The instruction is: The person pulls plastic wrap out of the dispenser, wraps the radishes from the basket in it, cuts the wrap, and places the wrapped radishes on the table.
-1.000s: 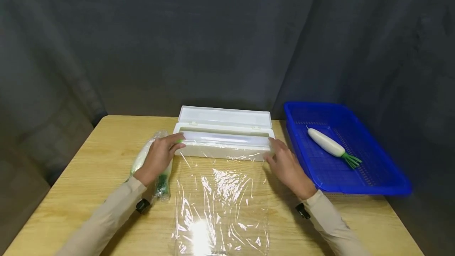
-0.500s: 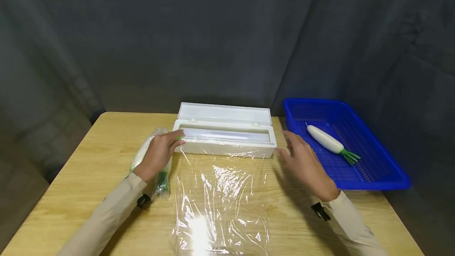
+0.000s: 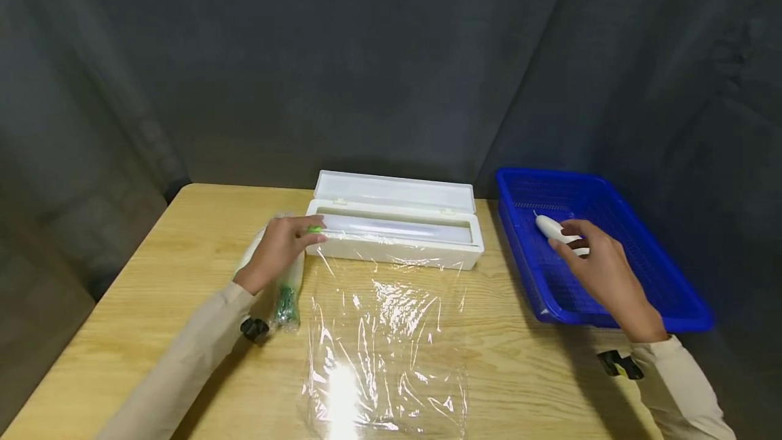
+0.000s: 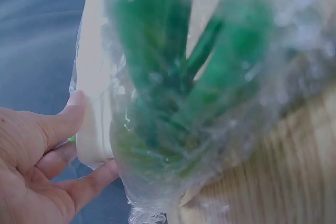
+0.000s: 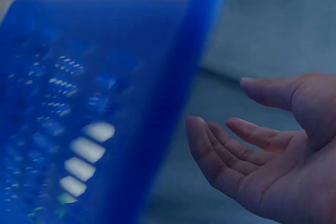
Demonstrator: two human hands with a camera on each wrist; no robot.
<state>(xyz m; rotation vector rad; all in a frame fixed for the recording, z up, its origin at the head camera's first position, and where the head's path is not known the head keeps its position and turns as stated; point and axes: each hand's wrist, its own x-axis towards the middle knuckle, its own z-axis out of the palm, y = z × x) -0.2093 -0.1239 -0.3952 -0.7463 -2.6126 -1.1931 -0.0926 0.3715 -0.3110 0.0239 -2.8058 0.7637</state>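
Observation:
The white cling film box (image 3: 397, 253) stands lid up at mid-table, its roll (image 3: 397, 228) inside. A clear sheet of film (image 3: 391, 345) runs from it toward me over the table. My left hand (image 3: 277, 250) holds the box's left end, close to a bright green piece; the left wrist view shows its thumb and fingers at the box's end (image 4: 97, 124). Under that forearm lie film-wrapped white radishes (image 4: 157, 77) with green stalks. My right hand (image 3: 601, 273) hovers over the blue basket (image 3: 666, 277), fingers spread and bent above a bare white radish (image 3: 548, 226), partly hidden.
The wooden table (image 3: 165, 277) ends at a dark curtain (image 3: 366, 66) behind the box. The basket's raised rim stands at the table's right side. Glare covers part of the film.
My right hand has left the box's right end and moved right, over the radish in the basket. The left hand stays at the box's left end.

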